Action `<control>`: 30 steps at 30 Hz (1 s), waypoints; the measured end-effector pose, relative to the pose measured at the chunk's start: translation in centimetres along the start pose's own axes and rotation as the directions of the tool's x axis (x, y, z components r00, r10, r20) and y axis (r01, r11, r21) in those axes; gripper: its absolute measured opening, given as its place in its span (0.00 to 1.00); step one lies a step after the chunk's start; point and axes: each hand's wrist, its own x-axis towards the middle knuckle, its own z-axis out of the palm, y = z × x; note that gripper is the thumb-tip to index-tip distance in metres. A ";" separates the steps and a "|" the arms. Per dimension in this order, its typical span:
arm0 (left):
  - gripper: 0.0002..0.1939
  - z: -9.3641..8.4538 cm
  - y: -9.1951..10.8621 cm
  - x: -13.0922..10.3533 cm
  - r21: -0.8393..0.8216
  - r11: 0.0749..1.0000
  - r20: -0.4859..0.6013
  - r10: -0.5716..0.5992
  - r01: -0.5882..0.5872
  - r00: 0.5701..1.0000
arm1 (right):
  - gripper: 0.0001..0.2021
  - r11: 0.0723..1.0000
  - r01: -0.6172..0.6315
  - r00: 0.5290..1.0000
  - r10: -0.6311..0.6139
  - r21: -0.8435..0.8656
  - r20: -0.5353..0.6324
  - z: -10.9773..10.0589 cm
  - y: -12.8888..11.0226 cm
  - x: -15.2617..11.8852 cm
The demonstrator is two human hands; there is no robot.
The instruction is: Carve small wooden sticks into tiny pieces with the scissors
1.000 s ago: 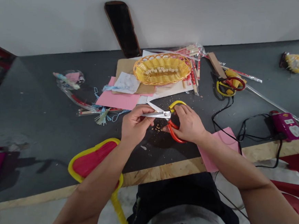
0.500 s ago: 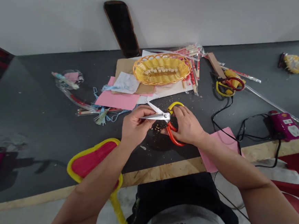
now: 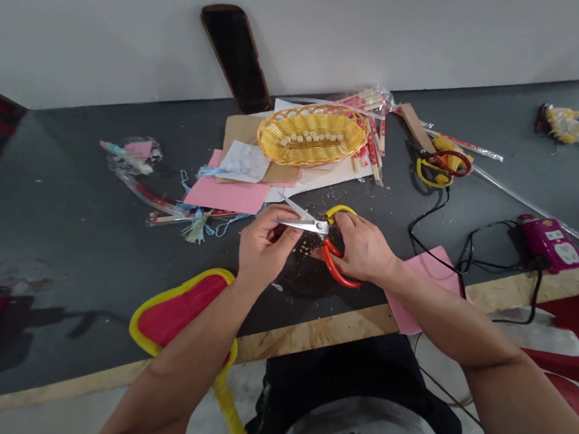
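Note:
My right hand [image 3: 364, 248] grips the scissors [image 3: 321, 227] by their yellow and red handles. The scissor blades are parted and point left, towards my left hand [image 3: 266, 245]. That hand is closed in a pinch, its fingertips at the lower blade; whatever it pinches is too small to make out. Several small tan bits [image 3: 304, 247] lie on the dark table [image 3: 83, 227] below the blades. Beyond the hands, a yellow wicker basket [image 3: 312, 153] holds a row of small pale pieces.
Papers, pink sheets [image 3: 226, 195] and blue tassels [image 3: 198, 226] lie left of the basket. A phone [image 3: 239, 59] leans on the wall. At right are another pair of scissors [image 3: 433, 171], cables and a purple device [image 3: 552, 244]. A red-and-yellow item [image 3: 177, 308] lies near my left forearm.
The scissors have shifted slightly left, and the red handle sits a little lower. My left hand has moved slightly right along the blades.

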 end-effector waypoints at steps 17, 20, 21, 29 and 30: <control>0.04 -0.5 0.7 0.3 0.015 1.000 0.135 -0.013 0.011 0.991 | 0.40 0.998 0.062 0.997 -0.061 0.005 -0.048 0.5 0.8 0.3; 0.04 -0.6 0.6 0.4 0.022 1.000 0.148 -0.024 0.021 0.989 | 0.35 0.997 0.074 0.997 -0.073 0.021 -0.026 0.5 0.8 0.3; 0.04 -0.7 0.5 0.4 0.025 0.999 0.148 -0.026 0.023 0.989 | 0.34 0.997 0.079 0.997 -0.078 0.024 -0.024 0.5 0.8 0.3; 0.04 -0.6 -0.4 0.2 -0.020 0.998 0.122 -0.048 0.051 0.991 | 0.31 0.999 0.019 1.000 -0.019 -0.034 -0.012 -0.1 0.1 -0.1; 0.05 -0.6 -0.4 0.1 -0.024 0.998 0.110 -0.051 0.054 0.993 | 0.30 0.999 0.010 1.000 -0.011 -0.032 -0.008 -0.2 0.1 -0.1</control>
